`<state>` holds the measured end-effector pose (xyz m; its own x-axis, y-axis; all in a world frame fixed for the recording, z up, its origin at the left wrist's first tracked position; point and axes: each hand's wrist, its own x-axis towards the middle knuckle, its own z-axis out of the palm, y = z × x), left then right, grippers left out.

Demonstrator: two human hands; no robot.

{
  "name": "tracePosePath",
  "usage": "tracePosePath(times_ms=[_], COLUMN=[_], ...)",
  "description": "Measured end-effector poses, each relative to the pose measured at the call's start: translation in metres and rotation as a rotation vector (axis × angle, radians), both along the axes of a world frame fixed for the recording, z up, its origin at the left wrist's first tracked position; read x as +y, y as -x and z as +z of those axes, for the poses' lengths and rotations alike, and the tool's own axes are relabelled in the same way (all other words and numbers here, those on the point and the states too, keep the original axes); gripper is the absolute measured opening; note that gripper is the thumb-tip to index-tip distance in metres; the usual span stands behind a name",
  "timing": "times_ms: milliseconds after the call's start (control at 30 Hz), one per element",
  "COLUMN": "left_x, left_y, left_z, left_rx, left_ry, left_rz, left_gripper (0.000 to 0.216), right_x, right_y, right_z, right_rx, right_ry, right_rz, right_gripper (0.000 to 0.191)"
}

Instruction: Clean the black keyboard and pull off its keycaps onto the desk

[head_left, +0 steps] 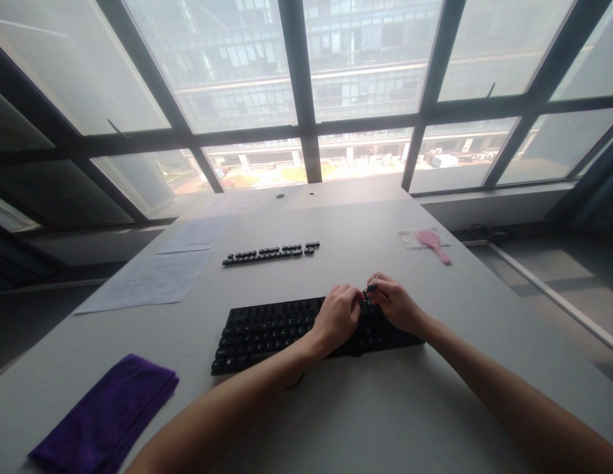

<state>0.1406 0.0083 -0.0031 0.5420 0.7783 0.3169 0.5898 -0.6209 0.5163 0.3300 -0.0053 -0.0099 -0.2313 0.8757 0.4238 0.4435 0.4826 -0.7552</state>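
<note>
A black keyboard lies on the white table, and its upper rows show bare switch places without keycaps. Over the keyboard's right part, my left hand is closed, its fingertips pinched together; what they hold, if anything, is hidden. Close beside it, my right hand pinches a small wire keycap puller, with a black keycap at it. Behind the keyboard, several loose black keycaps stand in two rows.
A folded purple cloth lies at the front left. Paper sheets run along the left edge. At the right, a pink hairbrush rests on a clear wrapper. A short black cable shows before the keyboard. Windows rise behind the table.
</note>
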Motion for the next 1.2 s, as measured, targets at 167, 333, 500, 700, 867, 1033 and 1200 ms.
tracePosePath(times_ms=[167,333,500,700,867,1033,1200], left_x=[0.002,0.013,0.016,0.010,0.007,0.008,0.008], left_y=[-0.002,-0.010,-0.016,-0.017,-0.017,-0.015,-0.014], left_z=[0.001,0.007,0.004,-0.003,-0.002,-0.001,-0.002], left_rx=[0.045,0.180,0.170,0.075,0.036,-0.117,-0.148], left_ry=[0.020,0.072,0.008,-0.033,-0.001,0.042,0.061], left_rz=[-0.016,-0.055,-0.052,-0.076,-0.063,-0.044,-0.044], left_gripper=[0.012,0.010,0.010,0.015,0.015,0.011,0.014], right_x=[0.000,-0.001,-0.001,-0.001,-0.002,-0.002,-0.001], right_y=[-0.002,-0.004,-0.005,-0.006,-0.005,-0.002,-0.002], right_z=[-0.006,-0.012,-0.014,-0.011,-0.009,-0.008,-0.008], right_rx=[-0.082,-0.065,-0.032,0.026,0.001,-0.015,-0.001], right_ry=[0.003,-0.035,-0.041,-0.017,-0.045,-0.042,-0.015], right_rz=[0.010,-0.046,-0.082,-0.138,-0.210,-0.275,-0.262], right_gripper=[0.024,0.021,0.024,0.022,0.022,0.023,0.023])
